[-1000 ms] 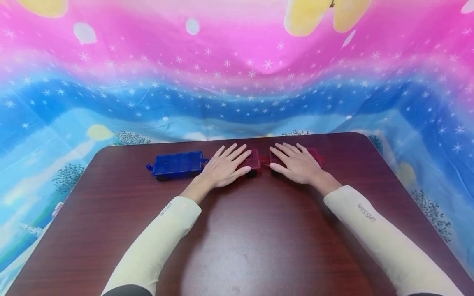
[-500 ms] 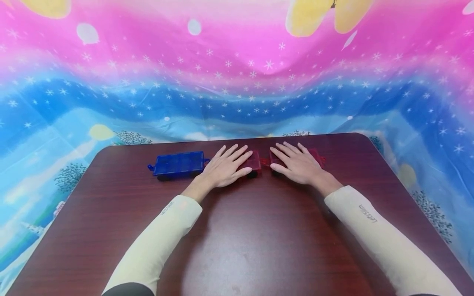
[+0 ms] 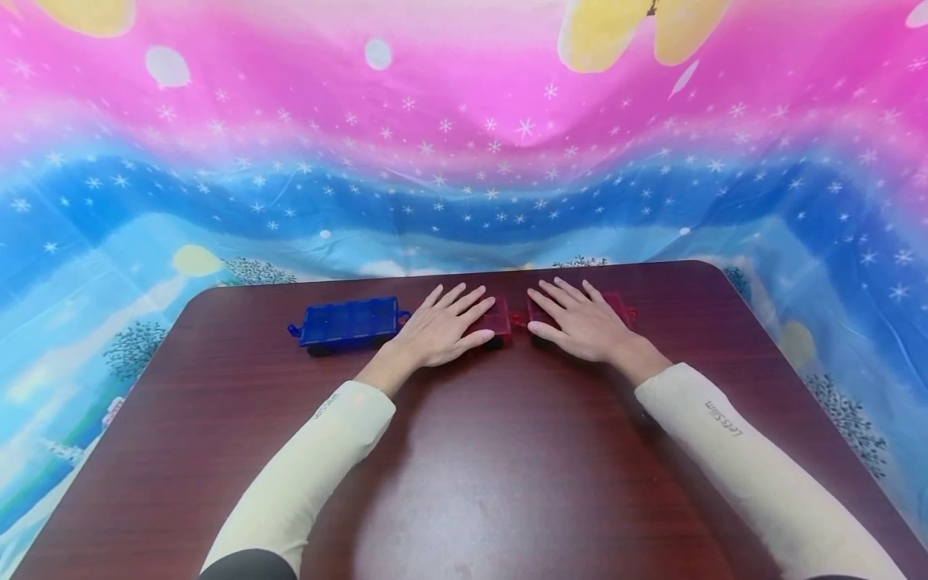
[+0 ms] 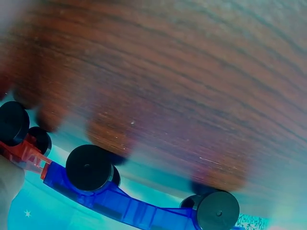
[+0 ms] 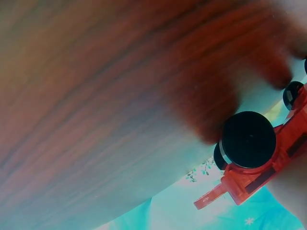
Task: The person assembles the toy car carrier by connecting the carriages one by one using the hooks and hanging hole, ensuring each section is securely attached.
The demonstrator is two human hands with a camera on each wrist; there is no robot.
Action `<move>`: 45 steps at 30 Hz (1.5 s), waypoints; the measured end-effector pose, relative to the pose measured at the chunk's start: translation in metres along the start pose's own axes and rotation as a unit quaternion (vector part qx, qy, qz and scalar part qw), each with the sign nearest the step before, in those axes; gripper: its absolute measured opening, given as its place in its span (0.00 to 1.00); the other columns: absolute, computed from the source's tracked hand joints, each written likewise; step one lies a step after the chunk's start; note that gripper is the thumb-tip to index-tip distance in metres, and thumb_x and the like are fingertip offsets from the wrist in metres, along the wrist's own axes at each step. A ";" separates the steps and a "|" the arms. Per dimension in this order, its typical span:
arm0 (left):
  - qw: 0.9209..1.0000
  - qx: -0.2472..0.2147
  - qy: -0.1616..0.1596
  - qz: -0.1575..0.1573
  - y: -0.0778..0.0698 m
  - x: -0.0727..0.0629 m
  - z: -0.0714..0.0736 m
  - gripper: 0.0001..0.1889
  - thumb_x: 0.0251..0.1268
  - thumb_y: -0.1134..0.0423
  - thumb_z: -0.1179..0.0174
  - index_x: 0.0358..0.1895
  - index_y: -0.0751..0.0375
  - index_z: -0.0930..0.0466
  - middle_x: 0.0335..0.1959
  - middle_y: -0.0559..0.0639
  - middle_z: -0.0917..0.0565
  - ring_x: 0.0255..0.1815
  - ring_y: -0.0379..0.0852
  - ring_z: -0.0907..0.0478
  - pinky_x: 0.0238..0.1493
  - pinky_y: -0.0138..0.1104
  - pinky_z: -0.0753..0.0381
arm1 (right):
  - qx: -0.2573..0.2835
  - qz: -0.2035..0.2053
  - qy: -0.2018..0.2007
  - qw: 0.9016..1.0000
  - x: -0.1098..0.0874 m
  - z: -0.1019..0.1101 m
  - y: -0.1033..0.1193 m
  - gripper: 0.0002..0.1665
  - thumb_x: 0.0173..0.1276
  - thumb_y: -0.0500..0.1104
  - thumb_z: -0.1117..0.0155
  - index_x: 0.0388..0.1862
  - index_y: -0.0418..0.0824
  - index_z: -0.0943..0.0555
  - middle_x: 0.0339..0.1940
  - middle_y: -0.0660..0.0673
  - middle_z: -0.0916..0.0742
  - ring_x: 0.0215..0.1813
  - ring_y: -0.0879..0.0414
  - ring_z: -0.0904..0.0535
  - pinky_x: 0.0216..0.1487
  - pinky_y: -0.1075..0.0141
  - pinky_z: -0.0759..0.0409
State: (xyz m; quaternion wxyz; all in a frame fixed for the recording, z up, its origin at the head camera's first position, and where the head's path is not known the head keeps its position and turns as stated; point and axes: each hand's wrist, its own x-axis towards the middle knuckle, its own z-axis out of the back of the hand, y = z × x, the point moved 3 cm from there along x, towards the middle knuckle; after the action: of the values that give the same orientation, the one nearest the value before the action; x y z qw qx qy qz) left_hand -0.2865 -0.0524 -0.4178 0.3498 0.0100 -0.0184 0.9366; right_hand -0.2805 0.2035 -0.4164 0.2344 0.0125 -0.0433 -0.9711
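Observation:
Three see-through toy wagons on black wheels stand in a row near the far edge of the table. My left hand [image 3: 438,326] rests flat on the middle red wagon [image 3: 500,316], fingers straight and spread. On the right-hand red wagon [image 3: 618,304] lies my right hand [image 3: 583,324], also with straight, spread fingers. Both hands hide much of these wagons. The blue wagon [image 3: 348,321] is left of my left hand, untouched; the left wrist view shows its side [image 4: 134,208] meeting a red hook. A free red hook [image 5: 211,195] sticks out in the right wrist view.
The dark red-brown wooden table [image 3: 464,451] stretches toward me, with rounded far corners. Behind it and at both sides hangs a pink and blue cloth [image 3: 464,161] printed with snowflakes. Pale sleeves [image 3: 304,475] cover both forearms.

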 end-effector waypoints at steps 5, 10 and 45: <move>1.000 -0.007 -0.001 0.004 -0.002 0.001 0.002 0.38 0.76 0.29 0.67 0.83 0.41 0.48 0.83 0.44 0.49 0.83 0.54 0.54 0.79 0.53 0.64 | 0.011 -0.010 0.006 1.000 -0.002 0.002 0.001 0.48 0.75 0.76 0.63 0.84 0.53 0.46 0.84 0.45 0.42 0.84 0.44 0.55 0.77 0.38 0.62; 1.000 -0.011 0.000 0.015 -0.004 0.000 0.005 0.38 0.76 0.29 0.69 0.82 0.42 0.46 0.83 0.46 0.47 0.82 0.55 0.53 0.79 0.54 0.62 | 0.013 -0.012 -0.009 1.000 -0.004 0.006 0.004 0.46 0.76 0.74 0.60 0.84 0.52 0.45 0.84 0.44 0.42 0.83 0.43 0.55 0.77 0.38 0.61; 0.989 -0.034 -0.056 0.135 0.053 -0.075 0.033 0.38 0.77 0.32 0.62 0.79 0.50 0.37 0.78 0.57 0.37 0.80 0.61 0.49 0.77 0.59 0.58 | 0.003 0.034 -0.056 0.998 0.018 0.030 0.059 0.44 0.75 0.72 0.55 0.82 0.52 0.39 0.81 0.44 0.36 0.82 0.44 0.49 0.79 0.41 0.59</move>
State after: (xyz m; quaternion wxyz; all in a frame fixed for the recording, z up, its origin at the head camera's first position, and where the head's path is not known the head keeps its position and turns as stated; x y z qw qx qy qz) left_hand -0.2642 -0.1432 -0.3892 0.2184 0.0482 -0.0716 0.9720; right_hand -0.2714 0.1451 -0.3808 0.2644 -0.0428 -0.0600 -0.9616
